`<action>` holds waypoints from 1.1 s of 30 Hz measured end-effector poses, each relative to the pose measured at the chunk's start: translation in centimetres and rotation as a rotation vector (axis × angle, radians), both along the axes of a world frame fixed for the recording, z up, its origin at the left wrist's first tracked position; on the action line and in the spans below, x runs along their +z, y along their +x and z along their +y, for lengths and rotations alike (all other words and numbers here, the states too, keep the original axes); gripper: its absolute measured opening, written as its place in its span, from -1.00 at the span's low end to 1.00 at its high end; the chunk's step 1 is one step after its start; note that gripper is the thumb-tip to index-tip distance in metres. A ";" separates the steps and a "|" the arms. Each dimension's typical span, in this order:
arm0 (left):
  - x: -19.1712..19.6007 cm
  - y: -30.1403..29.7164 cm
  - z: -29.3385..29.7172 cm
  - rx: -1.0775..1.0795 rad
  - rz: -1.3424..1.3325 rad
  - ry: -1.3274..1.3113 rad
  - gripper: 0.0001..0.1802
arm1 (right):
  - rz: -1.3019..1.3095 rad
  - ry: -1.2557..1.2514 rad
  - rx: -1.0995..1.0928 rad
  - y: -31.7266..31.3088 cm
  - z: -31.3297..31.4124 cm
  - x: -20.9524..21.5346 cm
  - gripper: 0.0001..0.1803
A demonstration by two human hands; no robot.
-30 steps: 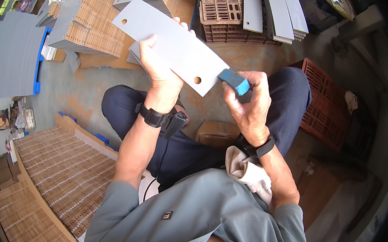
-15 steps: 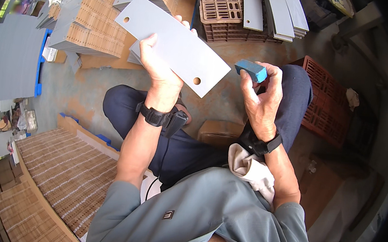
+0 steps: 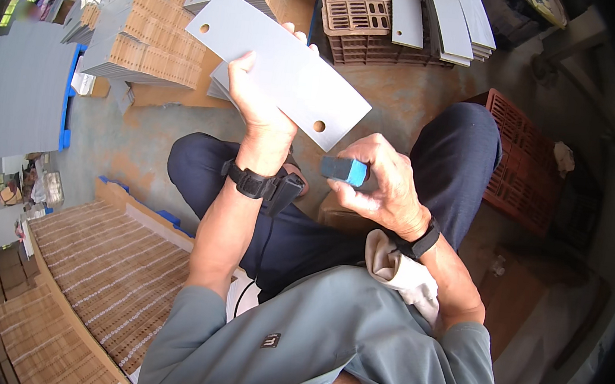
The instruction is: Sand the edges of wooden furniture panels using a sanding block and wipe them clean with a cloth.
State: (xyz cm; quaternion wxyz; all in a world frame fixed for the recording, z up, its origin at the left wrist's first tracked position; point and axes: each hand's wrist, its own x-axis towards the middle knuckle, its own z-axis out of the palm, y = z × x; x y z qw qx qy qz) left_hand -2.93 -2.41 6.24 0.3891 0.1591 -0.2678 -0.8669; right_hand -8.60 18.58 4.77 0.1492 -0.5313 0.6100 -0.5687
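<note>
Grey and flat, with a round hole near each end, the panel (image 3: 300, 79) lies across the left hand (image 3: 264, 116), while the blue block (image 3: 346, 170) sits just off the panel's near corner, in the right hand (image 3: 394, 190). The left hand is closed around the panel, thumb on its upper face, fingertips showing past its far edge. The right hand is curled nearly closed, pinching the block between thumb and fingers. Beyond the panel, to its right, a brown crate (image 3: 357, 6) carries several grey boards (image 3: 446, 15). Farther right of the panel is a red-brown crate (image 3: 525, 155), contents unclear. Below and left of the panel, a cardboard-walled tray (image 3: 148, 222) holds close-packed brown rows (image 3: 112, 269)
</note>
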 end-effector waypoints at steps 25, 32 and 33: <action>0.4 0.0 0.0 -0.003 -0.026 -0.034 -0.32 | -0.183 -0.210 -0.202 -0.5 0.4 -1.3 -0.62; 0.5 0.5 -0.2 -0.026 0.045 -0.008 -0.33 | -0.184 -0.094 -0.219 -0.3 -0.8 -1.1 -0.61; 0.3 0.5 -0.4 -0.052 0.080 0.012 -0.33 | -0.084 -0.035 -0.135 -0.4 -0.4 -0.4 -0.58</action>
